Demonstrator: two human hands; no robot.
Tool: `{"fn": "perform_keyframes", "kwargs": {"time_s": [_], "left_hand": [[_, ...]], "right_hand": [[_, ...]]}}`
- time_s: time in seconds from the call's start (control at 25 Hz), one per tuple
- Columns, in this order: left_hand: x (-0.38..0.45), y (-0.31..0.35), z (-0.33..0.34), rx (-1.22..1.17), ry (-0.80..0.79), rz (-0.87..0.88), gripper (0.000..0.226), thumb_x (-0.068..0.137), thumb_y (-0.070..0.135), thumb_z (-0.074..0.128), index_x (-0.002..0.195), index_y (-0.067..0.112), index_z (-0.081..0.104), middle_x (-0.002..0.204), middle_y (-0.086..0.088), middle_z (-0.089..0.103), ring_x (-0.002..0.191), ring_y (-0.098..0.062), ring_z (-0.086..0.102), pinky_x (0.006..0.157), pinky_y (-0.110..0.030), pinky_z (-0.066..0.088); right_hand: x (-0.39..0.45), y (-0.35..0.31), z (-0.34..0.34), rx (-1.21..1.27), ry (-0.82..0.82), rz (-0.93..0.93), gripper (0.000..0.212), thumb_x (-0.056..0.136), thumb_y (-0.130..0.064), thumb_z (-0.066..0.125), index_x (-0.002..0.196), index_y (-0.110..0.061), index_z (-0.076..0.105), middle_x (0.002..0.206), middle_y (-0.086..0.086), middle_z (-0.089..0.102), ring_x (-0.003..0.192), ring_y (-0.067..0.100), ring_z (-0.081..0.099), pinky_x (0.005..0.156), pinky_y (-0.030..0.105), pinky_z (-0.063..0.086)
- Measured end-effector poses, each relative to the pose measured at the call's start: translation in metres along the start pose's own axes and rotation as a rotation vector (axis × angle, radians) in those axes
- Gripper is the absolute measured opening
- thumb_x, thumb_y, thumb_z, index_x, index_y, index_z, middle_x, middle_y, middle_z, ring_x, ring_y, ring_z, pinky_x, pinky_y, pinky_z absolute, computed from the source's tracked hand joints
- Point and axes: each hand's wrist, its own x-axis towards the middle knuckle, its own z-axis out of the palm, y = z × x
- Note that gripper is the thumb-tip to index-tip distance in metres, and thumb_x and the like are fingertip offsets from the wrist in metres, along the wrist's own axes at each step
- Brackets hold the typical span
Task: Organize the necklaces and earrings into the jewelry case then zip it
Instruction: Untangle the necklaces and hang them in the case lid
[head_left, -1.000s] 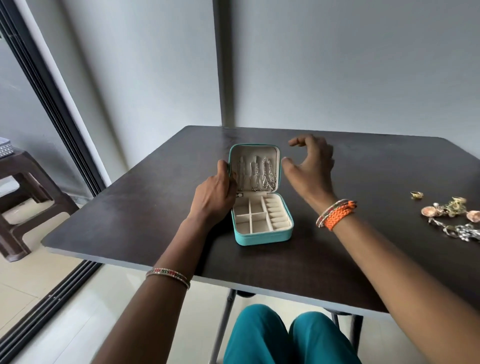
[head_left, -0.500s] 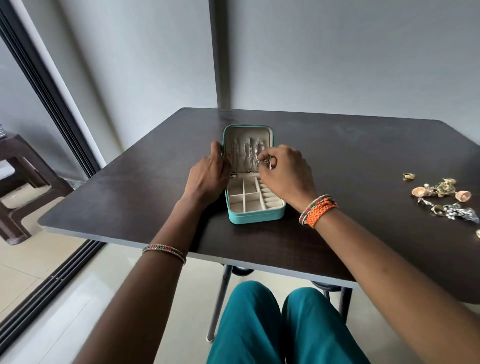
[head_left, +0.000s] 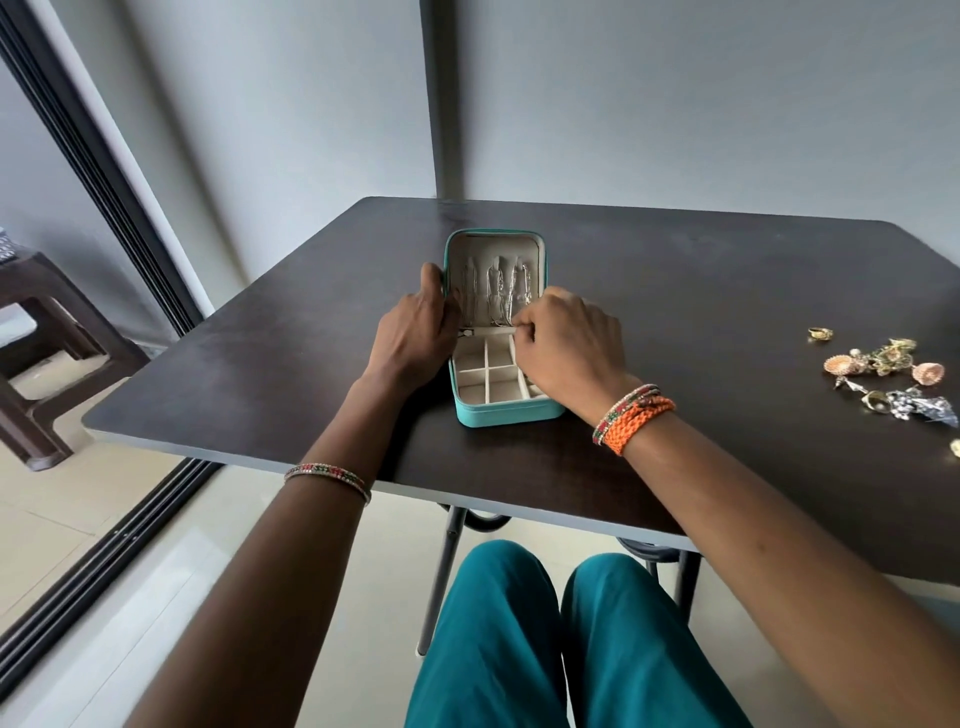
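Sitting open on the dark table (head_left: 675, 291), the teal jewelry case (head_left: 506, 413) has its lid upright; silver necklaces (head_left: 501, 293) hang inside the lid. Left hand (head_left: 415, 332) grips the lid's left edge. Right hand (head_left: 571, 343), fingers curled, pinches a chain at the lid's base. Loose earrings (head_left: 888, 371) lie well right of the case
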Motion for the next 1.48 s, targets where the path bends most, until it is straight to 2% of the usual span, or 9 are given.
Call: {"fn": "perform_keyframes", "kwargs": {"time_s": [0.16,0.24,0.48,0.6,0.72,1.04,1.24,1.36,1.48], "left_hand": [[0.0,-0.001,-0.001,0.003,0.009,0.0,0.029,0.089,0.028,0.029,0.101,0.003,0.035,0.078,-0.028,0.061,0.069,-0.048,0.053,0.055,-0.037,0.03],[0.0,-0.001,-0.001,0.005,0.008,-0.005,0.028,0.09,0.027,0.03,0.102,0.002,0.035,0.078,-0.028,0.061,0.069,-0.048,0.052,0.055,-0.037,0.029],[0.001,-0.002,0.001,0.007,0.016,0.002,0.034,0.087,0.03,0.028,0.103,0.001,0.036,0.078,-0.028,0.061,0.069,-0.048,0.053,0.055,-0.037,0.03],[0.001,-0.002,0.0,0.001,0.018,0.0,0.027,0.092,0.026,0.032,0.103,0.001,0.036,0.078,-0.028,0.061,0.069,-0.049,0.053,0.054,-0.037,0.03],[0.001,-0.002,0.0,0.001,0.03,0.005,0.027,0.093,0.026,0.032,0.104,0.001,0.036,0.078,-0.027,0.062,0.069,-0.049,0.053,0.054,-0.038,0.032],[0.001,-0.003,0.001,0.002,0.039,0.007,0.031,0.091,0.029,0.031,0.105,0.001,0.036,0.077,-0.026,0.062,0.067,-0.047,0.054,0.054,-0.037,0.033],[0.001,-0.003,0.0,0.001,0.035,-0.002,0.028,0.09,0.026,0.032,0.102,0.002,0.036,0.074,-0.026,0.061,0.066,-0.048,0.053,0.054,-0.036,0.03],[0.001,-0.003,0.0,-0.006,0.028,-0.02,0.025,0.092,0.026,0.034,0.101,0.003,0.035,0.075,-0.026,0.062,0.067,-0.048,0.054,0.053,-0.037,0.031],[0.001,-0.002,0.0,-0.008,0.024,-0.029,0.017,0.096,0.018,0.039,0.103,0.003,0.035,0.076,-0.026,0.062,0.067,-0.048,0.055,0.054,-0.036,0.031]], "right_hand": [[0.005,0.004,-0.007,0.091,0.109,0.037,0.026,0.091,-0.021,0.05,0.104,-0.021,0.072,0.1,0.005,0.066,0.081,0.025,0.064,0.065,0.029,0.048],[0.007,0.009,-0.007,0.097,0.093,0.05,0.028,0.093,-0.02,0.05,0.111,-0.023,0.07,0.101,0.006,0.065,0.081,0.023,0.063,0.062,0.025,0.04],[0.006,0.012,-0.007,0.046,0.011,0.004,0.03,0.094,-0.017,0.047,0.114,-0.022,0.069,0.104,0.005,0.065,0.083,0.024,0.063,0.064,0.025,0.042],[0.007,0.013,-0.01,0.076,0.101,0.019,0.029,0.093,-0.017,0.047,0.103,-0.022,0.073,0.096,0.005,0.065,0.076,0.022,0.061,0.06,0.025,0.04],[0.008,0.016,-0.009,0.106,0.047,0.024,0.03,0.091,-0.014,0.046,0.087,-0.018,0.076,0.092,0.003,0.068,0.074,0.017,0.058,0.061,0.023,0.037],[0.007,0.015,-0.009,0.068,0.039,0.016,0.026,0.088,-0.018,0.05,0.079,-0.016,0.075,0.085,0.002,0.07,0.072,0.019,0.061,0.063,0.028,0.049],[0.005,0.013,-0.009,0.038,0.013,-0.003,0.026,0.089,-0.019,0.051,0.083,-0.017,0.075,0.089,0.001,0.07,0.077,0.021,0.064,0.062,0.025,0.043],[0.005,0.009,-0.009,0.019,0.076,-0.028,0.023,0.088,-0.02,0.052,0.093,-0.02,0.074,0.092,0.002,0.066,0.081,0.021,0.061,0.061,0.024,0.038],[0.011,0.001,-0.003,0.012,0.127,-0.119,0.026,0.085,-0.022,0.055,0.104,-0.021,0.072,0.096,0.006,0.056,0.094,0.024,0.052,0.072,0.032,0.041]]}}
